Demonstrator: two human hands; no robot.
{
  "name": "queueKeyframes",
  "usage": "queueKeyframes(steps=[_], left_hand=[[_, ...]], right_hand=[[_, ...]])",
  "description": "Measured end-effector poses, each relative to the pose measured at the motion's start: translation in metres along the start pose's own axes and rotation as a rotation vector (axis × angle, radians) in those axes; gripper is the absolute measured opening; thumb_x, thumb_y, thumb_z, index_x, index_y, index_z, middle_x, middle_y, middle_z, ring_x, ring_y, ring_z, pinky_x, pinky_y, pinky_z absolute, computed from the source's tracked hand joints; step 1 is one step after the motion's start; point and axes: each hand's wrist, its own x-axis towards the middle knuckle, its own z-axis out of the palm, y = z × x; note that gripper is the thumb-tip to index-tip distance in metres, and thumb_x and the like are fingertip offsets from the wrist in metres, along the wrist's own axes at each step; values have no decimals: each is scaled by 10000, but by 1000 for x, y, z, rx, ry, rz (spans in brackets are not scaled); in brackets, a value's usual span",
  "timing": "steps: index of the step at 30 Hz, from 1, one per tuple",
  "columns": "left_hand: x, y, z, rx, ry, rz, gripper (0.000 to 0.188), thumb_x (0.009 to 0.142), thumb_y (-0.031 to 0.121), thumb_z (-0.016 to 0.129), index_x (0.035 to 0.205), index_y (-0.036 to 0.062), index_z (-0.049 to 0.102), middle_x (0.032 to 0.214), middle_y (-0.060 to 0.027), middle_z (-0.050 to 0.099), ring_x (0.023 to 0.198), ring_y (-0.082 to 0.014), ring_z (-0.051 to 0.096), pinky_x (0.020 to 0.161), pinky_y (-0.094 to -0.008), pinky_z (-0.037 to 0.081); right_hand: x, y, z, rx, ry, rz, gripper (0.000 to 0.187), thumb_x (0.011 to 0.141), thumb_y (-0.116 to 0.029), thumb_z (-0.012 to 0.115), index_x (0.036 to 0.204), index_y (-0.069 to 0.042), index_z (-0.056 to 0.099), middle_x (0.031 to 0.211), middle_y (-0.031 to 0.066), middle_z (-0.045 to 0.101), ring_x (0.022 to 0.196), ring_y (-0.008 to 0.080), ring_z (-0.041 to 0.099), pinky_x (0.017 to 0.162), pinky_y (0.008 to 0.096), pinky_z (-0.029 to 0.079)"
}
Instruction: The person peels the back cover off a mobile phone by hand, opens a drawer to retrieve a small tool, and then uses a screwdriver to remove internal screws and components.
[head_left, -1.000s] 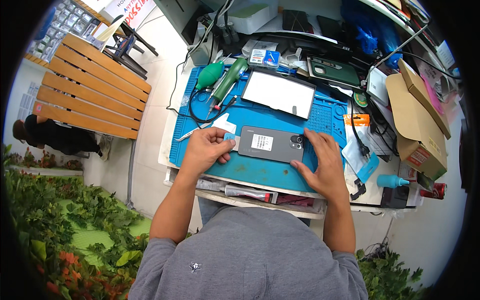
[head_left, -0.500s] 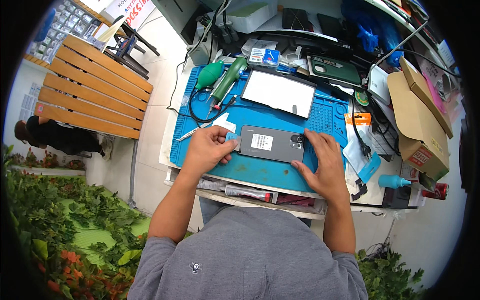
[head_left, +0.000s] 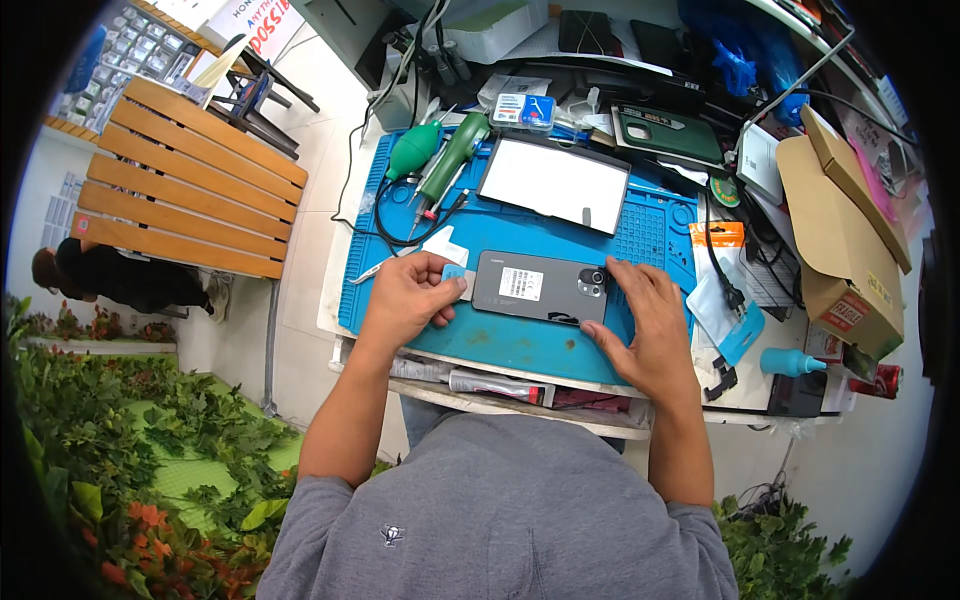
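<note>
The left hand (head_left: 408, 298) pinches a thin blue-ended piece (head_left: 455, 271) at the left edge of the dark phone (head_left: 540, 305). Flat on the blue mat (head_left: 490, 347), it looks light, stiff, slippery and fragile, best gripped by its sides. The right hand (head_left: 648, 325) spreads open around its right end.

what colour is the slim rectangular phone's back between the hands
Dark grey; the phone's back shows best in the head view.

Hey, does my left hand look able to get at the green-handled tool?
Probably yes: the green-handled tool lies uncovered, though your left hand pinches a blue tab and may need to let go first.
</note>
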Motion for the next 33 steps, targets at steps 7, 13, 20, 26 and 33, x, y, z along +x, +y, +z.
queueKeyframes(steps=[7,13,20,26,33], left_hand=[[-1,0,0,-13,-2,4,274,919,97,837,1093,-87,734,776,-55,724,585,-80,665,520,-216,529],[-1,1,1,-3,0,11,262,923,93,834,1092,-81,735,775,-51,722,590,-77,664,521,-215,529],[1,-2,1,5,-7,14,253,929,89,831,1091,-78,734,784,-48,722,592,-74,664,520,-217,529],[0,3,3,24,14,14,259,933,95,829,1093,-82,729,789,-51,723,594,-77,666,516,-219,536],[1,11,6,72,36,-17,273,920,103,831,1079,-94,729,788,-57,725,595,-80,668,511,-224,539]], right_hand=[[0,0,0,6,-4,4,786,843,-287,887,1505,-17,561,1399,182,668,1280,387,577,1075,492,432],[0,0,0,2,-2,5,786,839,-281,889,1504,-18,562,1395,183,669,1278,389,577,1078,496,433],[1,-1,0,0,-2,3,797,828,-274,894,1504,-15,562,1394,181,671,1276,392,578,1076,495,437],[0,0,1,-7,-3,4,800,826,-273,894,1504,-14,559,1393,177,673,1278,390,578,1073,496,439],[-1,2,0,8,-3,-6,793,837,-273,885,1510,-16,555,1411,181,660,1280,384,577,1073,494,438]])
